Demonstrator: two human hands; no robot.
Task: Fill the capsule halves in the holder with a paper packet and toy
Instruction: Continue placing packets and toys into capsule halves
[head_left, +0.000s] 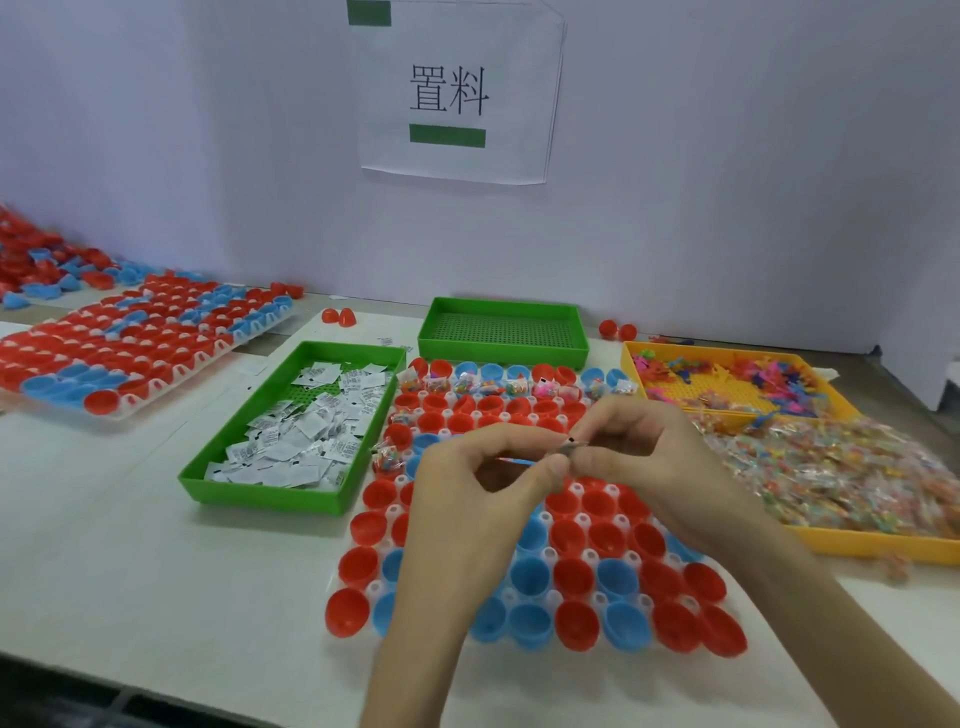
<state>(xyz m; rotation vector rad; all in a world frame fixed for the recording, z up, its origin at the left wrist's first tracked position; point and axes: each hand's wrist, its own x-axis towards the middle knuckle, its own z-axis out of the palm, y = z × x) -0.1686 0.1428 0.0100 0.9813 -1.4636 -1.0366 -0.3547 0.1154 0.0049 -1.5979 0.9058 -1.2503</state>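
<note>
A clear holder (582, 525) full of red and blue capsule halves lies in front of me. Its far row and a few cups on the left hold small bagged toys (470, 385). Above the holder's middle, my left hand (483, 483) and my right hand (639, 452) meet and pinch a small paper packet (571, 445) between their fingertips. A thin coloured item shows under my left fingers; what it is I cannot tell. A green tray of white paper packets (296, 431) lies to the left. A yellow tray of bagged toys (841, 467) lies to the right.
An empty green tray (501, 327) stands behind the holder. A second holder of capsule halves (140, 343) lies at far left, with a heap of loose halves (47, 270) behind it. Loose red halves (617, 330) lie by the wall. A paper sign (452, 93) hangs above.
</note>
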